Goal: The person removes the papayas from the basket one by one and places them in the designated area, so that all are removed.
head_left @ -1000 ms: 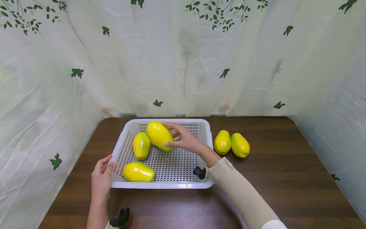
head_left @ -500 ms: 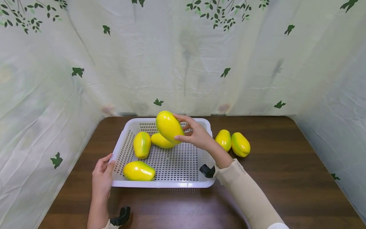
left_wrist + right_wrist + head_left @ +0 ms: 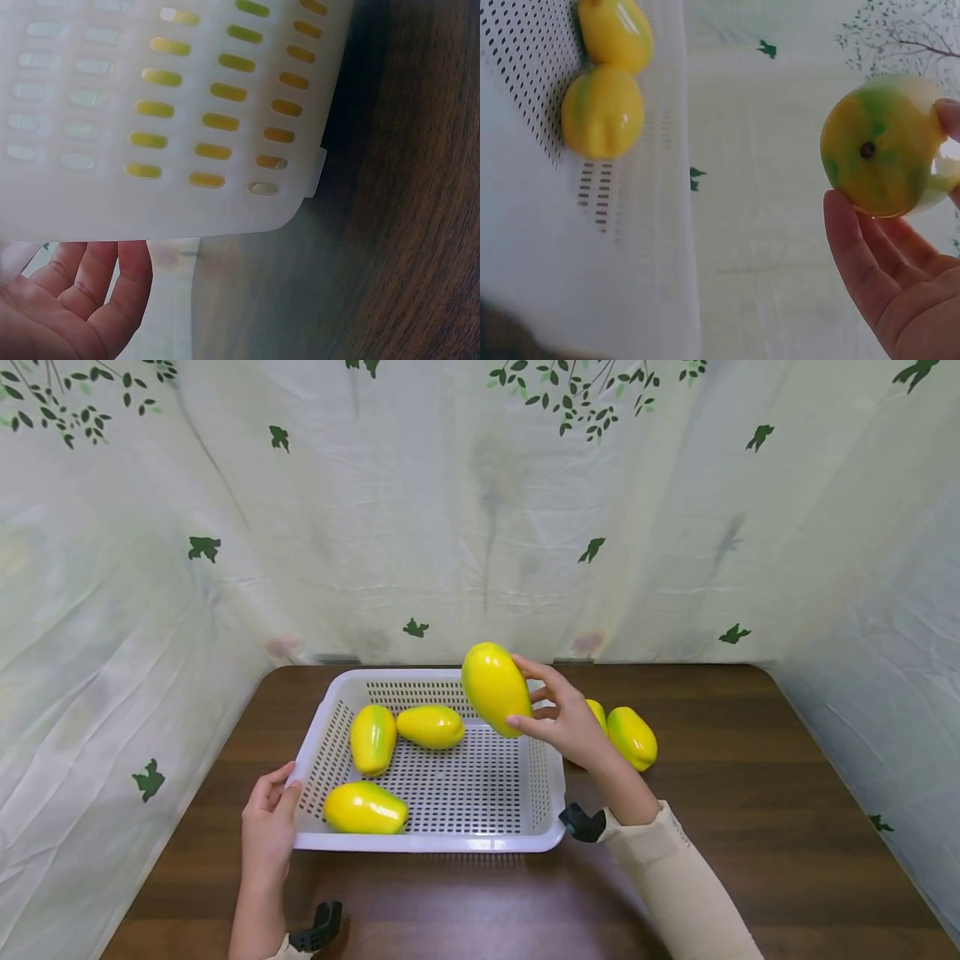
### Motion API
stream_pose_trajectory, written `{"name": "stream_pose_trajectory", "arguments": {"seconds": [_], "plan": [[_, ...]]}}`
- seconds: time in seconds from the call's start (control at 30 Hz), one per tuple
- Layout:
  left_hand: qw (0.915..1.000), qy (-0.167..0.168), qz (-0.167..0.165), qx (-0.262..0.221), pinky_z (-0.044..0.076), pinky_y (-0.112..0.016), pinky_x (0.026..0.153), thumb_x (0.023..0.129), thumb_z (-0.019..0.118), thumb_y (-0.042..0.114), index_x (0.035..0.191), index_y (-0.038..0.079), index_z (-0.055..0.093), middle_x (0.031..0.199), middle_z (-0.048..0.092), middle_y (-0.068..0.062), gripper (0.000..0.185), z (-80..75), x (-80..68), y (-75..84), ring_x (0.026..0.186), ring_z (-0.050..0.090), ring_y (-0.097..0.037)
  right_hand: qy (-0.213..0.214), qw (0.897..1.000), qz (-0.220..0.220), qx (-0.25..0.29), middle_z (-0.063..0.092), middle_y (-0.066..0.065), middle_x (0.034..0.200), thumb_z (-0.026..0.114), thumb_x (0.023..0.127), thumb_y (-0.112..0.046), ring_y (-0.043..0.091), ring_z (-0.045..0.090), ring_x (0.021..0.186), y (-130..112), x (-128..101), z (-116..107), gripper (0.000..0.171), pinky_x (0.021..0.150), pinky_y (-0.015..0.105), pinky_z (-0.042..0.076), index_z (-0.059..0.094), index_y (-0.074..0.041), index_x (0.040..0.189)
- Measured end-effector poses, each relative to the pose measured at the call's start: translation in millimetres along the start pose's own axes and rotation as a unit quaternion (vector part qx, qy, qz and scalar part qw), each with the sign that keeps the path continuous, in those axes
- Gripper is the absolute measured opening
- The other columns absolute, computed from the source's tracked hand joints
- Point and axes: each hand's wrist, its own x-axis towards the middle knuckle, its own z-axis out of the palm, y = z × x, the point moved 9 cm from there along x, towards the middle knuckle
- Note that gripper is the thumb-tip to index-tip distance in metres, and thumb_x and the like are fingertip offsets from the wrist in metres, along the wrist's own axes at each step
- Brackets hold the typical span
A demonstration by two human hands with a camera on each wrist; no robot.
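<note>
The yellow-green papaya hangs in the air above the far right corner of the white basket, its long axis tilted, upper end leaning away to the left. The right hand grips it from the right, fingers and thumb curled around its side. Three more papayas lie inside the basket; two others rest on the worktop just right of that hand. The left hand rests against the basket's near left corner, fingers relaxed and straight.

Left hand flat, fingers relaxed, right hand raised (fingers curled, gripping)
</note>
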Motion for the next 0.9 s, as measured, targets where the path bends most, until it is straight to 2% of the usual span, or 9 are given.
{"name": "stream_pose_trajectory", "arguments": {"seconds": [0.13, 0.23, 0.3, 0.37, 0.5, 0.6, 0.7, 0.8, 0.9], "plan": [[1.0, 0.001, 0.0, 0.007, 0.048, -0.02, 0.073, 0.09, 0.048, 0.04, 0.13, 0.024, 0.047, 0.116, 0.053, -0.008, 0.043, -0.6, -1.8, 1.6, 0.094, 0.056, -0.016, 0.025, 1.0, 0.002, -0.007, 0.046, 0.004, 0.12, 0.071, 0.078, -0.013, 0.022, 0.056, 0.086, 1.3, -8.3, -14.8, 0.068, 0.072, 0.035, 0.051, 0.037, -0.021, 0.137], [0.9999, 0.003, -0.008, 0.007, 0.048, -0.021, 0.073, 0.091, 0.048, 0.038, 0.131, 0.022, 0.046, 0.117, 0.053, -0.009, 0.043, 0.7, -6.9, 11.2, 0.094, 0.055, -0.015, 0.043, 0.999, 0.021, -0.012, 0.045, 0.007, 0.121, 0.07, 0.078, -0.008, 0.024, 0.055, 0.087, 1.9, -15.5, -27.4, 0.069, 0.075, 0.04, 0.049, 0.036, -0.018, 0.137], [0.9997, 0.008, -0.016, 0.014, 0.048, -0.024, 0.076, 0.091, 0.046, 0.039, 0.131, 0.021, 0.046, 0.118, 0.052, -0.011, 0.043, 1.8, -10.4, 18.5, 0.096, 0.055, -0.018, 0.056, 0.998, 0.032, -0.021, 0.044, 0.011, 0.122, 0.068, 0.078, -0.003, 0.027, 0.054, 0.09, -4.0, -20.8, -35.8, 0.068, 0.077, 0.043, 0.048, 0.036, -0.012, 0.137], [0.9995, 0.013, -0.019, 0.022, 0.048, -0.022, 0.076, 0.091, 0.046, 0.041, 0.13, 0.023, 0.046, 0.119, 0.052, -0.009, 0.044, 1.8, -9.0, 15.4, 0.096, 0.055, -0.017, 0.07, 0.996, 0.038, -0.03, 0.043, 0.016, 0.123, 0.066, 0.078, 0.001, 0.031, 0.053, 0.091, -8.0, -25.6, -44.9, 0.067, 0.078, 0.046, 0.047, 0.035, -0.007, 0.137], [0.9997, 0.007, -0.002, 0.021, 0.048, -0.019, 0.073, 0.09, 0.046, 0.042, 0.13, 0.026, 0.046, 0.12, 0.052, -0.008, 0.043, -0.3, 4.6, -9.5, 0.096, 0.055, -0.016, 0.1, 0.992, 0.052, -0.055, 0.042, 0.02, 0.123, 0.064, 0.08, 0.0, 0.034, 0.052, 0.092, -5.3, -35.9, -63.2, 0.064, 0.076, 0.038, 0.047, 0.034, -0.004, 0.137], [0.9995, 0.012, 0.005, 0.028, 0.048, -0.02, 0.073, 0.09, 0.046, 0.044, 0.13, 0.029, 0.046, 0.119, 0.053, -0.006, 0.043, -2.0, 13.3, -29.0, 0.096, 0.055, -0.017, 0.118, 0.989, 0.071, -0.055, 0.042, 0.016, 0.123, 0.064, 0.082, -0.005, 0.032, 0.052, 0.092, 18.4, -44.3, -77.6, 0.065, 0.075, 0.028, 0.047, 0.034, -0.013, 0.139], [0.9992, 0.018, 0.005, 0.036, 0.048, -0.02, 0.074, 0.089, 0.045, 0.048, 0.13, 0.032, 0.045, 0.119, 0.053, -0.004, 0.044, -2.5, 15.0, -34.9, 0.097, 0.055, -0.017, 0.132, 0.986, 0.088, -0.052, 0.041, 0.013, 0.125, 0.065, 0.083, -0.01, 0.03, 0.051, 0.093, 45.0, -53.5, -91.2, 0.066, 0.074, 0.023, 0.047, 0.033, -0.023, 0.14], [0.9996, 0.01, 0.003, 0.025, 0.048, -0.02, 0.074, 0.089, 0.046, 0.046, 0.13, 0.029, 0.045, 0.12, 0.052, -0.006, 0.044, -1.6, 7.6, -19.8, 0.097, 0.055, -0.017, 0.146, 0.982, 0.104, -0.064, 0.04, 0.011, 0.127, 0.064, 0.084, -0.014, 0.028, 0.049, 0.094, 63.0, -64.2, -104.2, 0.067, 0.074, 0.022, 0.046, 0.031, -0.028, 0.14], [0.9996, -0.001, -0.018, 0.022, 0.047, -0.03, 0.081, 0.092, 0.044, 0.039, 0.133, 0.021, 0.043, 0.122, 0.05, -0.011, 0.044, 2.3, -7.4, 12.5, 0.1, 0.054, -0.022, 0.162, 0.976, 0.121, -0.082, 0.038, 0.012, 0.129, 0.064, 0.084, -0.017, 0.026, 0.046, 0.095, 74.2, -75.8, -117.5, 0.067, 0.071, 0.02, 0.046, 0.03, -0.03, 0.14]]}}
